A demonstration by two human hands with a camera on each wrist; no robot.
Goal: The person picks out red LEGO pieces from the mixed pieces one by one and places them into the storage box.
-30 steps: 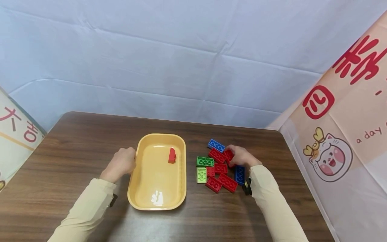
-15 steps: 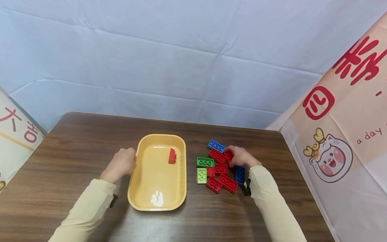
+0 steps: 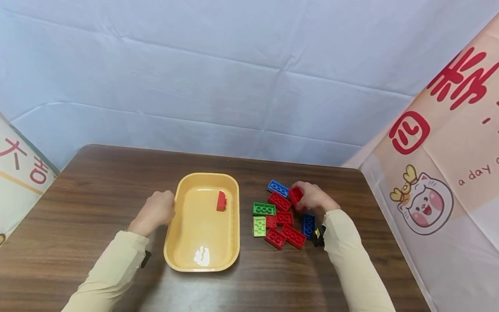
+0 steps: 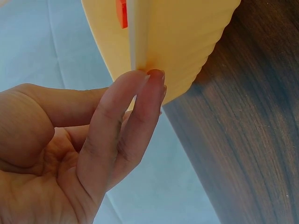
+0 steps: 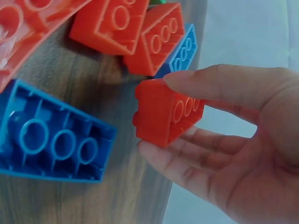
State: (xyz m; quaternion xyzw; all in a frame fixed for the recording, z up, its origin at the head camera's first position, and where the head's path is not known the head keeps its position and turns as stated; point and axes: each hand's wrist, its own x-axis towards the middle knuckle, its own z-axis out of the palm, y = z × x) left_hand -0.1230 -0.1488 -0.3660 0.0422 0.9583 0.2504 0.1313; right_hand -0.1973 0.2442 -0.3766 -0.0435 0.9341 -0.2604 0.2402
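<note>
My right hand (image 3: 315, 198) grips a red toy building brick (image 5: 156, 112) between the thumb and the fingers. Its hollow underside with tubes shows in the right wrist view, and the hand covers part of it. A dark blue brick (image 5: 63, 142) lies close by, and more red bricks (image 3: 279, 201) are just left of the hand. My left hand (image 3: 157, 210) is at the left rim of a yellow tray (image 3: 170, 242), pinching that rim with its fingertips in the left wrist view. One red brick with a curved top (image 3: 221, 201) stands inside the tray.
Left of the right hand lies a loose cluster with a blue brick (image 3: 278, 188), a green brick (image 3: 264, 209), a light green brick (image 3: 259, 226) and several red ones. The brown wooden table (image 3: 117, 173) ends at a pale cloth backdrop (image 3: 195, 86).
My right hand has shifted slightly right with its red brick, which now shows more and has turned a little. The left hand and the tray look unmoved.
</note>
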